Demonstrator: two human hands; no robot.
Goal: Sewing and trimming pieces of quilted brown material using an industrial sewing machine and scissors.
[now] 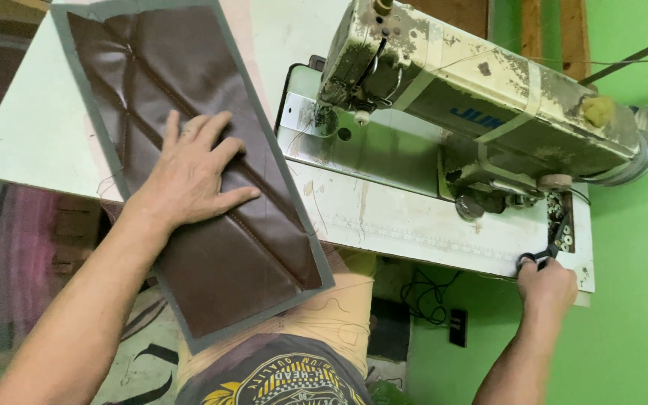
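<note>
Single head-worn view, steeply downward and close over the sewing table point(414, 225), tilted, facing the machine point(481, 97).

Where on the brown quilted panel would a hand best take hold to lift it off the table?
Probably the near corner of the brown quilted panel, where it juts past the table edge toward the person. It lies flat under the left hand, so only that overhang lets fingers slip beneath; come from below and pinch its grey border.
</note>
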